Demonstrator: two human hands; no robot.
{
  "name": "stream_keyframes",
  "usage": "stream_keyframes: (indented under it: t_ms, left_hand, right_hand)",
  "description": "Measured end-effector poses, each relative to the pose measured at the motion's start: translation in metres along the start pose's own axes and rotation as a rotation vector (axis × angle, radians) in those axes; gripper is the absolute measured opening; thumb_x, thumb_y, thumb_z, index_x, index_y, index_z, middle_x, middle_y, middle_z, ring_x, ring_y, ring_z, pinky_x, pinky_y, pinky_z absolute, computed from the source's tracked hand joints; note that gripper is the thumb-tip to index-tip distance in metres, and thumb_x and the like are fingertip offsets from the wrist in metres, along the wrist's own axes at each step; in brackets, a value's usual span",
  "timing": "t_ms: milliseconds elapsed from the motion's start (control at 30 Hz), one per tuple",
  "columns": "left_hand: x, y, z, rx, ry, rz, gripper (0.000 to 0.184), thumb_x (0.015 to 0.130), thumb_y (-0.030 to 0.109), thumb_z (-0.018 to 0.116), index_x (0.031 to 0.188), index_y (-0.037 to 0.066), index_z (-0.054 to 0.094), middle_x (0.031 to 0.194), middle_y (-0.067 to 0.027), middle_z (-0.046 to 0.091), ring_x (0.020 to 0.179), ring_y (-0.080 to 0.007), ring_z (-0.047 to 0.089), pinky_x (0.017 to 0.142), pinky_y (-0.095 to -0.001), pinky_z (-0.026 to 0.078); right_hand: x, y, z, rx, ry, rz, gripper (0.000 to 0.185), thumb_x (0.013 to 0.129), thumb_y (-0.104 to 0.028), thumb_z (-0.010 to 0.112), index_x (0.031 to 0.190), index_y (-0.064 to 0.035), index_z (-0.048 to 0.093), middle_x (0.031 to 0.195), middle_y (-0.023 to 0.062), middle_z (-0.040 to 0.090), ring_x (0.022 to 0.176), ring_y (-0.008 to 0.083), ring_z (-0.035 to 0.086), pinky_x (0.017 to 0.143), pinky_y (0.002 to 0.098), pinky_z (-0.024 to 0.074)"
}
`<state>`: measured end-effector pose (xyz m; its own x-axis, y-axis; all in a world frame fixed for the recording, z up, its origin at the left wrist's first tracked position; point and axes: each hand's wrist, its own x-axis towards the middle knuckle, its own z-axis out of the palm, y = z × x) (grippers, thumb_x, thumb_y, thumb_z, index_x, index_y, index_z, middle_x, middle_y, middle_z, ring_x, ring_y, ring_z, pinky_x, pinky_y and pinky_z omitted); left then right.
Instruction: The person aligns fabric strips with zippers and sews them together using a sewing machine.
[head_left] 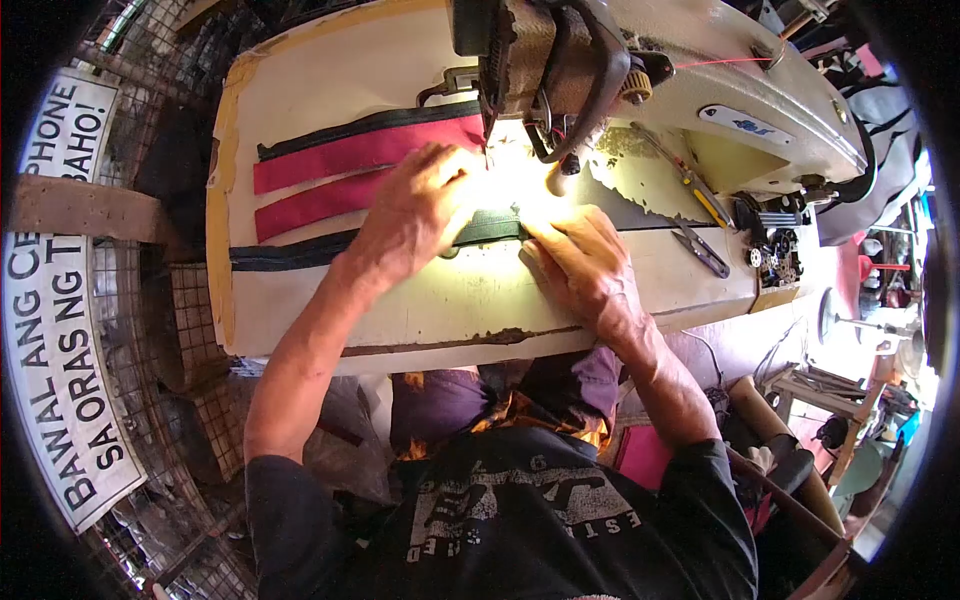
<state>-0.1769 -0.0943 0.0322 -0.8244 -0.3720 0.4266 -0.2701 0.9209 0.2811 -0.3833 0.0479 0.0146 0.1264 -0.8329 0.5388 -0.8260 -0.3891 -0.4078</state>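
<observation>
My left hand (pixel 425 205) is just left of the sewing machine's needle area, fingers curled together; bright glare hides what its fingertips hold. Beneath and beside it run two red fabric strips (pixel 330 165), with black edging tape (pixel 300 257) along the outer sides. To the right of the needle, my right hand (pixel 590 265) lies low on the work, its thumb and fingers closed on the end of a dark green strip (pixel 488 227). That strip spans the gap between both hands. The sewing machine (pixel 545 60) stands over the work, its lamp washing out the stitching spot.
On the machine table (pixel 450 310), a yellow-handled screwdriver (pixel 705 195) and thread snips (pixel 703 250) lie right of my right hand, near a bobbin winder (pixel 775 235). Wire mesh with a lettered sign (pixel 65 330) stands at left. Tools and scraps clutter the far right.
</observation>
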Motion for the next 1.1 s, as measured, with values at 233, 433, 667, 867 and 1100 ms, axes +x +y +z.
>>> stream_keyframes:
  t_ms: [233, 433, 667, 867, 1100]
  left_hand:
    - [-0.014, 0.022, 0.010, -0.058, 0.015, -0.007, 0.026, 0.085, 0.011, 0.075, 0.110, 0.005, 0.071, 0.119, -0.0122, 0.065, 0.120, -0.0322, 0.059, 0.105, -0.0447, 0.049]
    - [-0.017, 0.023, 0.013, -0.061, 0.031, -0.008, 0.025, 0.084, 0.011, 0.078, 0.107, 0.005, 0.073, 0.110, -0.0120, 0.066, 0.106, -0.0315, 0.062, 0.096, -0.0441, 0.052]
    - [-0.003, 0.006, 0.005, 0.015, 0.056, -0.123, 0.021, 0.088, 0.013, 0.073, 0.107, 0.003, 0.074, 0.111, -0.0111, 0.067, 0.110, -0.0293, 0.062, 0.099, -0.0421, 0.052]
    - [0.007, -0.019, 0.004, 0.000, -0.007, 0.081, 0.013, 0.091, 0.013, 0.067, 0.100, 0.006, 0.073, 0.106, -0.0068, 0.067, 0.101, -0.0262, 0.063, 0.094, -0.0401, 0.053]
    - [0.016, -0.024, 0.000, -0.065, -0.024, 0.070, 0.015, 0.089, 0.012, 0.069, 0.101, 0.003, 0.070, 0.102, -0.0092, 0.066, 0.099, -0.0283, 0.066, 0.088, -0.0421, 0.058]
  right_hand:
    - [0.008, 0.025, -0.004, -0.008, -0.170, -0.085, 0.037, 0.084, -0.010, 0.074, 0.120, -0.0067, 0.070, 0.117, 0.0129, 0.069, 0.111, 0.0340, 0.065, 0.098, 0.0456, 0.0515]
    - [0.008, 0.031, -0.001, -0.002, -0.289, -0.065, 0.039, 0.091, -0.021, 0.073, 0.128, -0.0115, 0.069, 0.129, 0.0135, 0.066, 0.121, 0.0335, 0.060, 0.103, 0.0469, 0.0466]
    - [0.008, 0.020, -0.009, -0.061, -0.280, 0.000, 0.039, 0.095, -0.028, 0.073, 0.132, -0.0176, 0.070, 0.133, 0.0154, 0.061, 0.123, 0.0358, 0.053, 0.105, 0.0498, 0.0401]
    - [0.016, 0.023, -0.001, -0.136, -0.315, -0.021, 0.040, 0.095, -0.032, 0.071, 0.134, -0.0205, 0.070, 0.137, 0.0166, 0.059, 0.120, 0.0363, 0.052, 0.103, 0.0502, 0.0375]
    - [0.026, 0.016, 0.004, -0.152, -0.279, 0.011, 0.043, 0.094, -0.038, 0.068, 0.132, -0.0190, 0.068, 0.122, 0.0059, 0.066, 0.120, 0.0298, 0.054, 0.104, 0.0492, 0.0385]
